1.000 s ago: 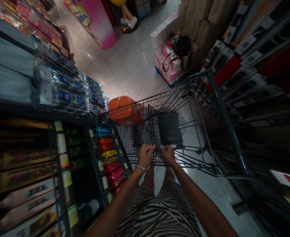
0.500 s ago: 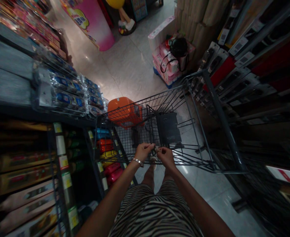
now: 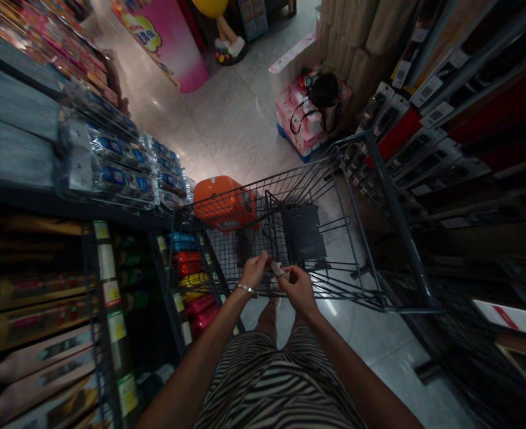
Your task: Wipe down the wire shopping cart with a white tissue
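Observation:
Between my hands is a small crumpled whitish piece of paper (image 3: 278,269); its exact kind is hard to make out. My right hand (image 3: 299,288) pinches its right end. My left hand (image 3: 253,271), with a bracelet on the wrist, has its fingers closed at the paper's left end. Both hands are over the near side of a dark wire shopping cart (image 3: 290,170). At the cart's left end shows an orange container (image 3: 222,201), seen through the wires. A dark flap (image 3: 305,232) lies at the child-seat part.
Shelves with packaged goods (image 3: 124,170) and bottles (image 3: 30,351) flank the left. Hanging packaged tools (image 3: 428,152) line the right. Beyond the cart, a black bag (image 3: 324,89) rests on stacked pink packs (image 3: 305,128). A pink display stand (image 3: 173,44) is at the back.
My hands have drawn slightly apart, and more of the whitish paper now shows between them. My left hand has moved a little to the left. The cart has hardly shifted.

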Motion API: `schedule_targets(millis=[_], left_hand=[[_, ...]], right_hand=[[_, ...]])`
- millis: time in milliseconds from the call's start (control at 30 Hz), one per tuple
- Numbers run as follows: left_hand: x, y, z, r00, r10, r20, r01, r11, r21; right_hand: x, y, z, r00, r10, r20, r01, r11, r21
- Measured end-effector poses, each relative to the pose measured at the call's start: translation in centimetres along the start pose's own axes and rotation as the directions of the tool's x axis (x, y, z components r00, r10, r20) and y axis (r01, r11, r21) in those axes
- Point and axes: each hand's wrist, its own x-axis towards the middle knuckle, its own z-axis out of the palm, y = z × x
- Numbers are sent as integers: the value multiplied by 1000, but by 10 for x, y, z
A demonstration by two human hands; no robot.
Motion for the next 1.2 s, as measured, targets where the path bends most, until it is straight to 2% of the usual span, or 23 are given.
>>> schedule_targets(millis=[67, 133, 233, 333, 433, 533, 633, 733, 833, 1200], left_hand=[[-3, -3, -1, 1000, -4, -15, 3, 999, -39], [-8, -6, -1, 1000, 3, -22, -5, 998, -62], [-17, -12, 2, 999, 32, -42, -35, 997, -65], [-22, -15, 3, 993, 87, -78, -91, 995, -44], [-19, -7, -1, 974, 174, -141, -176, 984, 2], [-9, 14, -8, 937, 290, -193, -279, 957, 83], [2, 41, -12, 894, 413, -175, -383, 905, 183], [9, 63, -10, 858, 503, -107, -456, 840, 293], [13, 74, -6, 835, 549, -40, -488, 772, 406], [14, 76, -3, 814, 570, 113, -483, 556, 677]], right_hand=[[-4, -4, -3, 978, -209, -12, 206, 973, -103], [-5, -6, -3, 920, -391, 32, 390, 900, -194], [1, -3, 2, 876, -467, 121, 482, 841, -246], [18, -4, 9, 859, -493, 138, 511, 811, -284], [42, -16, 15, 848, -518, 106, 522, 788, -327], [62, -29, 20, 834, -536, 127, 535, 731, -424], [70, -35, 24, 817, -546, 185, 555, 659, -507], [66, -32, 25, 815, -540, 209, 559, 639, -528], [55, -25, 22, 816, -531, 228, 560, 632, -535], [1, 13, 12, 803, -537, 259, 576, 585, -570]])
